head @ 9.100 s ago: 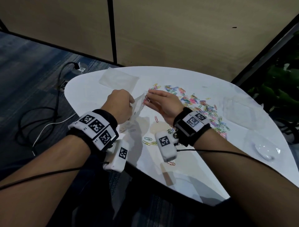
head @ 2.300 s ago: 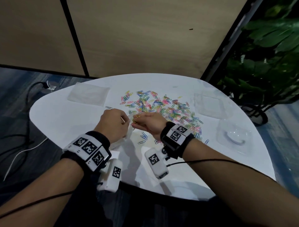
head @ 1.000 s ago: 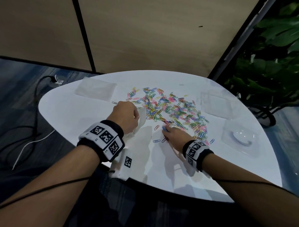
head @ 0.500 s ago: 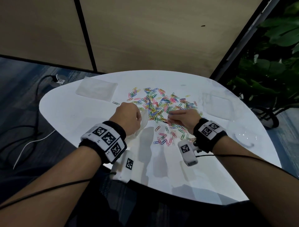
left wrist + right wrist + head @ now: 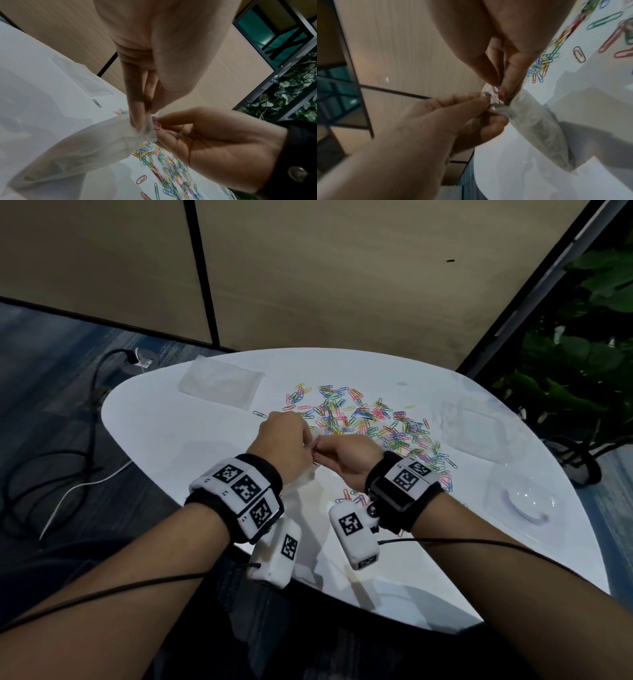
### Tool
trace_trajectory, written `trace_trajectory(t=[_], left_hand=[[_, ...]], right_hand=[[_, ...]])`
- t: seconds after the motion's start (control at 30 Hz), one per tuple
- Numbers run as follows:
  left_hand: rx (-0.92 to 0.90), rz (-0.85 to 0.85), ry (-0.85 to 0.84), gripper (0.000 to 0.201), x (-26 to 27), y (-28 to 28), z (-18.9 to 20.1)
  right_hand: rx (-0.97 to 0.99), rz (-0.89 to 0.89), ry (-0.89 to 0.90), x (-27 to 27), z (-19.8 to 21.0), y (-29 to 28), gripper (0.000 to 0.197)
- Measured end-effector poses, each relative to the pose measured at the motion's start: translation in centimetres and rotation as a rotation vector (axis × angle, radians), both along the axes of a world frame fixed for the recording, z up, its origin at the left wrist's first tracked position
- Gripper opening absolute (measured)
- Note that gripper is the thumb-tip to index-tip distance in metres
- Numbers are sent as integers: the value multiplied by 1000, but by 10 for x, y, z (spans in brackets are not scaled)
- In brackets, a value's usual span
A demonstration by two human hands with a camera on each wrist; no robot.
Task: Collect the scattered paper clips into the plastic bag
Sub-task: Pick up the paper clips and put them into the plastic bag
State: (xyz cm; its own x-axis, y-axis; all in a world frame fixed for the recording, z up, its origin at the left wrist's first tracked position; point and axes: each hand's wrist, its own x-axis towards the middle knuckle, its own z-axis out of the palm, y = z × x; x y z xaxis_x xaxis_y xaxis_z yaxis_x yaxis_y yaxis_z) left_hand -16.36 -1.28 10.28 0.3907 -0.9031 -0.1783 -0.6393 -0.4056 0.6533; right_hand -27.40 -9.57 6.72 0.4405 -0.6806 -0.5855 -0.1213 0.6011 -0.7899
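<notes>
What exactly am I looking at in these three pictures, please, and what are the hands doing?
No machine: a person wears three cameras. The head view looks down at both arms; each wrist view looks along one hand. The left hand pinches the mouth of a clear plastic bag. The right hand pinches a few paper clips at that mouth. Many coloured clips lie scattered on the white table, with another flat bag farther back. The checkered white blocks are on the wrist gear.
</notes>
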Motion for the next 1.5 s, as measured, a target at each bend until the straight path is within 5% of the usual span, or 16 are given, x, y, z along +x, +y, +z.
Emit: trace_trajectory(t=[0.2,0.33,0.47,0.53,0.67,0.73,0.87,1.0,1.13,1.3,1.5], left_hand=[[4,-5,-38,12,2,0,-1],[-8,26,-57,12,7,0,2],[-14,69,-68,17,14,1,5],[-5,67,-66,16,15,0,5],[15,51,-63,16,13,-1,4],[20,33,-66,16,11,-1,4],[32,22,-73,14,14,-2,5],[43,25,-69,15,16,-2,6],[57,1,-90,17,12,-2,7],[70,-17,-103,18,7,-5,2],[65,-37,-124,23,-1,-10,-3]], right_hand=[[-838,483,613,7,1,9,25],[-916,670,560,4,16,9,25],[-743,356,347,-17,21,-15,26],[-775,346,463,-31,11,-28,30],[-946,885,933,-56,-35,-28,42],[-924,1094,937,-63,-57,-17,57],[-1289,1372,1015,-85,-85,2,66],[-1445,1338,1062,-127,-107,2,68],[-1260,1168,1216,-150,-102,-17,60],[-1173,1162,1225,-145,-105,-27,91],[-1350,949,1153,-128,-100,-37,17]])
